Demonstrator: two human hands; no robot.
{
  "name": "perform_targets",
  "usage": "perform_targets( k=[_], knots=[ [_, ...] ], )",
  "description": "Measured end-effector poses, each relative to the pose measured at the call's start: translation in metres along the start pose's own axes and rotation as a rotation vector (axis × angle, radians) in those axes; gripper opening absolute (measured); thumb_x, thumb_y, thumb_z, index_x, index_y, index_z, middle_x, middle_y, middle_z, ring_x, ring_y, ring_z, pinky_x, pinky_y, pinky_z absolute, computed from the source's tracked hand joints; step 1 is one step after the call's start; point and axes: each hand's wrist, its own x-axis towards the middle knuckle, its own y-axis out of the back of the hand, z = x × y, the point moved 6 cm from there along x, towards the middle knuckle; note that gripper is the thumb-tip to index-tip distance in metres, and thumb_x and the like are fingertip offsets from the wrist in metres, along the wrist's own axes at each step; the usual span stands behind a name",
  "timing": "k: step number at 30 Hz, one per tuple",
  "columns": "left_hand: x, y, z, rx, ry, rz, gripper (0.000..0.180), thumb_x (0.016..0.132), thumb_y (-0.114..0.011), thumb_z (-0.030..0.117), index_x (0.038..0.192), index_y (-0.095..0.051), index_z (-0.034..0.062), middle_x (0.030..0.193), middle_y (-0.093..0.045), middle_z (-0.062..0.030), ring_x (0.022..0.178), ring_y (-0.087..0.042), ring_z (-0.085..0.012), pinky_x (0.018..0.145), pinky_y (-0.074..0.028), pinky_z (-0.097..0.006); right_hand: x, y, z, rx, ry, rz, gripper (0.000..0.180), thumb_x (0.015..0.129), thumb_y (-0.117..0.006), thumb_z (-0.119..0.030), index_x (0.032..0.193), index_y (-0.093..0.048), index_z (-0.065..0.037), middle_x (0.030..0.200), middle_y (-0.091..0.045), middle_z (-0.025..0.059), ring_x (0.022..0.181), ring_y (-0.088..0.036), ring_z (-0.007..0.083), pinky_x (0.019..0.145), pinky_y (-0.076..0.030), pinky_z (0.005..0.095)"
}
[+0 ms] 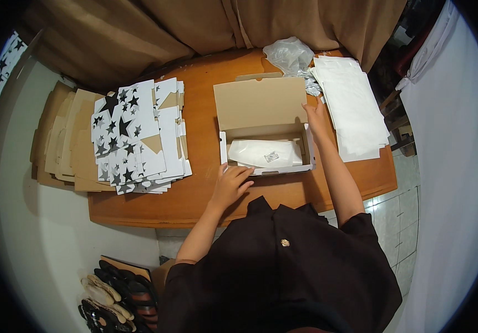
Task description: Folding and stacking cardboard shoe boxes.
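Observation:
An open cardboard box [260, 108] stands on the table in front of me, its brown lid raised at the back and its walls white outside. Inside lies a white packet [250, 150] with a small printed label, filling most of the floor. My left hand [229, 183] rests at the box's front left corner, fingers spread, the thumb at the corner and fingertips against the front wall. My right hand [316, 117] reaches along the box's right side and grips the right edge of the raised lid between thumb and fingers.
To the left on the wooden table [200, 111] lie flat star-printed box blanks [130, 139] and brown cardboard sheets [64, 139]. White packets [352, 105] are piled at the right, beside a crumpled clear plastic bag [289, 54]. Shoes [119, 294] sit at the lower left.

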Motion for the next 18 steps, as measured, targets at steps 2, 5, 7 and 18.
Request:
perform_targets(
  k=[2, 5, 7, 18],
  knots=[
    [-0.007, -0.010, -0.004, 0.005, 0.025, 0.021, 0.025, 0.078, -0.068, 0.020, 0.103, -0.066, 0.0149, 0.094, -0.064, -0.0013, 0.096, -0.058, -0.0186, 0.097, -0.030, -0.050, 0.001, 0.000, 0.003, -0.072, 0.050, -0.040, 0.081, 0.082, -0.062, -0.033, 0.142, -0.018, -0.002, 0.117, -0.055, 0.0136, 0.103, -0.054, 0.0221, 0.094, -0.037, 0.0323],
    [-0.014, -0.021, -0.009, 0.059, 0.063, 0.071, 0.023, 0.079, -0.065, 0.014, 0.102, -0.066, 0.0149, 0.096, -0.064, 0.0011, 0.097, -0.058, -0.0178, 0.100, -0.025, -0.054, -0.018, 0.001, -0.006, -0.097, 0.154, -0.081, 0.079, 0.082, -0.063, -0.034, 0.140, -0.020, -0.001, 0.121, -0.052, 0.0147, 0.108, -0.051, 0.0224, 0.097, -0.035, 0.0346],
    [-0.027, -0.028, -0.012, 0.133, 0.043, 0.178, 0.026, 0.077, -0.062, 0.007, 0.101, -0.066, 0.0158, 0.098, -0.064, 0.0028, 0.098, -0.058, -0.0167, 0.100, -0.020, -0.053, -0.051, -0.005, -0.031, -0.051, 0.209, -0.103, 0.078, 0.081, -0.064, -0.035, 0.138, -0.023, -0.002, 0.122, -0.049, 0.0155, 0.112, -0.048, 0.0230, 0.098, -0.034, 0.0364],
    [-0.044, -0.051, -0.006, 0.328, 0.155, 0.368, 0.032, 0.076, -0.062, 0.008, 0.103, -0.067, 0.0234, 0.104, -0.054, 0.0018, 0.106, -0.044, -0.0199, 0.090, -0.017, -0.049, -0.145, 0.002, -0.033, 0.002, 0.347, 0.158, 0.079, 0.065, -0.084, -0.027, 0.121, -0.033, -0.002, 0.129, -0.038, 0.0201, 0.121, -0.038, 0.0299, 0.102, -0.030, 0.0391]
  ],
)
